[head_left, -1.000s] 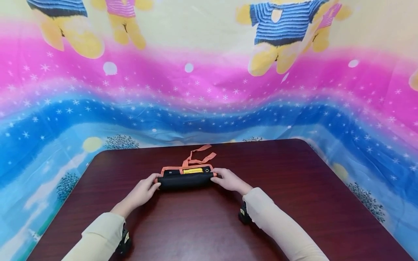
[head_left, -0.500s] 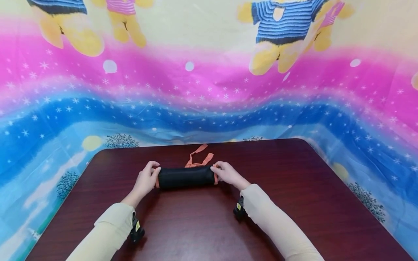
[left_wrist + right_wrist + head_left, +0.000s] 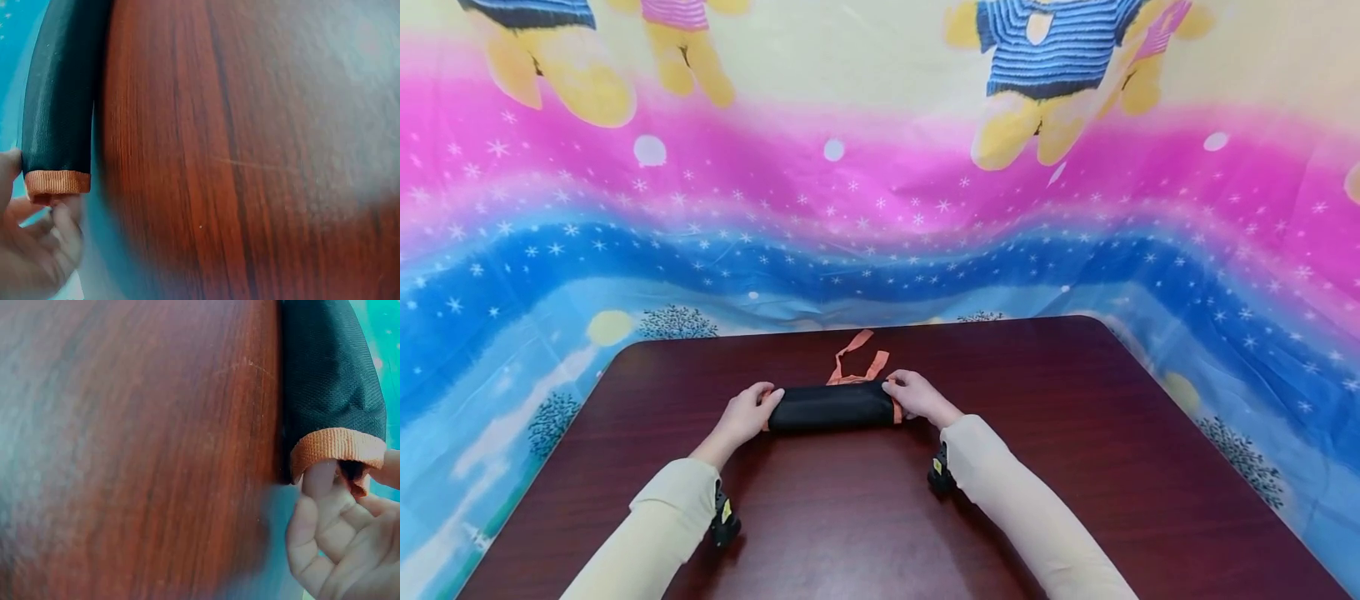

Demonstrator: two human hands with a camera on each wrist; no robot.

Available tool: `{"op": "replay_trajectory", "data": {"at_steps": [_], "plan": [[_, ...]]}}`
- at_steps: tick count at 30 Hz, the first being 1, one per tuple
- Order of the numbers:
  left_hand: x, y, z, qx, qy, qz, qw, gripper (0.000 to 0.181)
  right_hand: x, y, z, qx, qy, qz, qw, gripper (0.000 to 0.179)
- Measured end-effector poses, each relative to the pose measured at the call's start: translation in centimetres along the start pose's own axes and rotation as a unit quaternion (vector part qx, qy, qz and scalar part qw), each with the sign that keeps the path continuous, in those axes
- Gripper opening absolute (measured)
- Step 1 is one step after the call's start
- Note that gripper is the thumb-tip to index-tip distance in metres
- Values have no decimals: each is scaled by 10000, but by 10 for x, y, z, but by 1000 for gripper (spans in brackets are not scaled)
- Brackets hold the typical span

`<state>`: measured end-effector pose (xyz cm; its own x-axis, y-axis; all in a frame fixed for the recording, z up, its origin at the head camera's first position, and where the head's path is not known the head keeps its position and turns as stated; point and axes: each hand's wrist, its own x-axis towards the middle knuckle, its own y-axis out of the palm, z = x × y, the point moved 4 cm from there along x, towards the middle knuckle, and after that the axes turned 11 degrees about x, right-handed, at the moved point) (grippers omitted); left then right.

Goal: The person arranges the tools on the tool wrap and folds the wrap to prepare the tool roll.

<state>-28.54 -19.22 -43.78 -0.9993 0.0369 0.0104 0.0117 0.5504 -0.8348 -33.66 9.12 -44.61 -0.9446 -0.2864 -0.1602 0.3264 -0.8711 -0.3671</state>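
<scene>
A black tool roll (image 3: 832, 407) with orange trim lies rolled into a bundle on the table, long side across the head view. My left hand (image 3: 748, 413) grips its left end, thumb on the upper face. At the other end my right hand (image 3: 919, 395) holds it, thumb on top; in the right wrist view a finger of the right hand (image 3: 350, 537) reaches into the open end, inside the orange edging (image 3: 337, 445). Orange straps (image 3: 877, 364) trail loose behind the roll. Whatever is rolled inside is hidden.
The dark reddish wooden table (image 3: 850, 517) has rounded far corners. A printed cloth (image 3: 865, 200) with bears and snowflakes hangs along its back and sides. Small black devices (image 3: 725, 518) sit at both wrists.
The tool roll has been turned over away from me, so its open flap and the yellow item inside are covered. Both hands moved with it, and the left hand has shifted slightly inward.
</scene>
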Motion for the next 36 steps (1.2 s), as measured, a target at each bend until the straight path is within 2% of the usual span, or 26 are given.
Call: {"op": "replay_trajectory", "data": {"at_steps": [2,5,9,20,29,36], "plan": [[0,1,-1,358,51,97,9993,52,0,1,-1,-259,-11,144,9996,29],[-1,1,-2,649,61,275,9975,53,-2,2,1,-618,-64,316,9976,32],[-1,-1,-2,678,101,461,9966,56,-5,1,5,-946,-165,350,9948,36],[-5,-3,-1,615,100,573,9964,63,-7,-6,6,-896,-282,311,9951,38],[-6,-3,-2,712,182,459,9962,62,-7,-6,7,-859,-312,293,9954,42],[-6,-1,-2,755,69,510,9958,65,-8,-4,4,-925,-325,269,9948,43]]}}
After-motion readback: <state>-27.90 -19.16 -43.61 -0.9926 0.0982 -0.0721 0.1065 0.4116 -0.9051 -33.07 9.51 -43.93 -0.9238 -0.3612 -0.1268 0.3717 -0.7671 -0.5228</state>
